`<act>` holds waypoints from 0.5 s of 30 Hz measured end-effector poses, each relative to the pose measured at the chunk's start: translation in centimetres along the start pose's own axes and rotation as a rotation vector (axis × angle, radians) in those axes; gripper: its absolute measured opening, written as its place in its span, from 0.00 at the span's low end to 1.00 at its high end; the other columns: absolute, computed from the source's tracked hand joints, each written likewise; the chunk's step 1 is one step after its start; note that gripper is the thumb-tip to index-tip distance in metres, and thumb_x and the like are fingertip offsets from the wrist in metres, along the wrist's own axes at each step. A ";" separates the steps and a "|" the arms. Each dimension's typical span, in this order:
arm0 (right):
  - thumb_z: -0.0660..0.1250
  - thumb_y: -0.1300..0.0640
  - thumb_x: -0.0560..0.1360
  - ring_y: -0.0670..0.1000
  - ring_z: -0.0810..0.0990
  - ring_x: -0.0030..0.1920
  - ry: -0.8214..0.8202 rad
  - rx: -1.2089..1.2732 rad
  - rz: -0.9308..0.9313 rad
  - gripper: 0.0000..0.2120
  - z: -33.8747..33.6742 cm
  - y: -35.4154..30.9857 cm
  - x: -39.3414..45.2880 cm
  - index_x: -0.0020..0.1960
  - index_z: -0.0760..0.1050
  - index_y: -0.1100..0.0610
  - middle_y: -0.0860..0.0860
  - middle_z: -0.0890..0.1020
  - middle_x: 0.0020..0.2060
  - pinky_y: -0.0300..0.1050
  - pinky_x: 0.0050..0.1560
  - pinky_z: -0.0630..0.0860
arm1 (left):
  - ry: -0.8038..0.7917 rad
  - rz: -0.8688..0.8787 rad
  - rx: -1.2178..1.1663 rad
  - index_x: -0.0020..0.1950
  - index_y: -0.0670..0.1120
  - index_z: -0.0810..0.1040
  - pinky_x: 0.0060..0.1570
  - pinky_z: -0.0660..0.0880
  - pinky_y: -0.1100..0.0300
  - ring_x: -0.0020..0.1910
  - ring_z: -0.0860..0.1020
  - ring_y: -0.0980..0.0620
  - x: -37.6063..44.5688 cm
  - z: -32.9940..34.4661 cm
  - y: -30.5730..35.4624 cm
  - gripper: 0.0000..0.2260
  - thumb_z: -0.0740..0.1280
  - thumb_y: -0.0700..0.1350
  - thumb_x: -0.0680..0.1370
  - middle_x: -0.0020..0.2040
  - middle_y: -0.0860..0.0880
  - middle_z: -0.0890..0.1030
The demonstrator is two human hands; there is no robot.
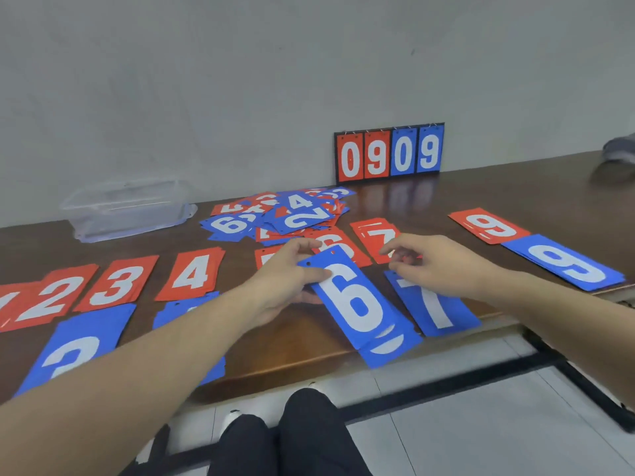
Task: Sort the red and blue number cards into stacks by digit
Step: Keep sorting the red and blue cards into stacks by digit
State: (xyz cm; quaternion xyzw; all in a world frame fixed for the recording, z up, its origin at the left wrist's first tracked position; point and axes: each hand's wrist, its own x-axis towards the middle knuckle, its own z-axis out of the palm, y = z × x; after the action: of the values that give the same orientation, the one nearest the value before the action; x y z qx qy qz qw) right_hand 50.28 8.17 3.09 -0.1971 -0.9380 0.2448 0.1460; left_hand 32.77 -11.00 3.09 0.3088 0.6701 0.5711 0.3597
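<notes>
**Sorting of number cards on a brown table, head view.**

The left hand (pixel 292 269) pinches the top corner of a blue 6 card (pixel 354 300), thumb on its face, holding it over the blue 6 stack (pixel 388 348) at the near edge of the table (pixel 309 341). The right hand (pixel 429 262), just right of that card, hangs with loosely curled fingers above the blue 7 stack (pixel 436 307) and grips nothing that can be made out. Left of the blue 6 card lie red stacks of 4 (pixel 192 273), 3 (pixel 120 283) and 2 (pixel 55 297); beyond it lies the unsorted pile (pixel 285 211); far right of it are the red 9 (pixel 489 225) and blue 9 (pixel 567 262) stacks. Behind the pile a scoreboard (pixel 389 152) reading 0909 stands against the wall.
</notes>
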 end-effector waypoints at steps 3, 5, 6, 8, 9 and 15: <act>0.67 0.52 0.79 0.42 0.80 0.49 0.028 0.015 0.020 0.09 -0.5 1.4 -0.7 0.56 0.77 0.40 0.41 0.82 0.47 0.47 0.57 0.78 | -0.052 0.071 0.324 0.65 0.55 0.74 0.50 0.83 0.52 0.54 0.84 0.54 0.9 1.6 -0.9 0.19 0.73 0.41 0.78 0.59 0.52 0.81; 0.67 0.53 0.79 0.43 0.80 0.49 0.042 0.030 0.016 0.09 -0.6 1.9 -0.9 0.58 0.78 0.43 0.42 0.82 0.48 0.48 0.57 0.77 | -0.065 0.150 0.567 0.65 0.57 0.74 0.56 0.81 0.55 0.61 0.78 0.56 1.4 2.2 -1.2 0.19 0.73 0.44 0.77 0.59 0.58 0.78; 0.67 0.53 0.79 0.43 0.80 0.49 0.046 0.031 0.012 0.09 -0.5 2.0 -0.9 0.58 0.78 0.43 0.42 0.82 0.48 0.48 0.57 0.78 | -0.050 0.197 0.708 0.66 0.58 0.73 0.58 0.78 0.56 0.63 0.75 0.56 1.6 2.4 -1.3 0.20 0.74 0.46 0.77 0.58 0.60 0.76; 0.67 0.53 0.79 0.42 0.80 0.49 0.048 0.041 0.006 0.09 -0.4 2.1 -0.6 0.57 0.77 0.42 0.41 0.82 0.48 0.48 0.56 0.78 | -0.002 0.285 0.975 0.67 0.60 0.73 0.64 0.71 0.53 0.66 0.69 0.54 2.0 2.7 -1.4 0.21 0.74 0.50 0.76 0.60 0.59 0.74; 0.66 0.53 0.79 0.42 0.80 0.49 0.047 0.048 0.003 0.09 -0.2 2.0 -0.4 0.56 0.76 0.41 0.41 0.82 0.48 0.48 0.56 0.79 | 0.013 0.303 1.038 0.67 0.60 0.73 0.67 0.66 0.51 0.67 0.66 0.53 2.1 2.6 -1.4 0.21 0.74 0.52 0.76 0.64 0.58 0.73; 0.67 0.53 0.79 0.38 0.79 0.44 0.030 0.075 -0.034 0.09 1.0 1.2 1.7 0.55 0.78 0.40 0.38 0.79 0.41 0.39 0.49 0.78 | 0.033 0.304 1.034 0.65 0.60 0.75 0.71 0.61 0.49 0.72 0.63 0.52 3.1 0.8 -1.4 0.19 0.73 0.53 0.76 0.70 0.56 0.70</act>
State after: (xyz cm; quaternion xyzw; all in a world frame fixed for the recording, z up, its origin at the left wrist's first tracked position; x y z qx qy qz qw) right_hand 48.78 9.47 1.93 -0.1790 -0.9291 0.2745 0.1715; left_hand 31.70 -8.18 1.26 0.5302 0.8172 0.2170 0.0637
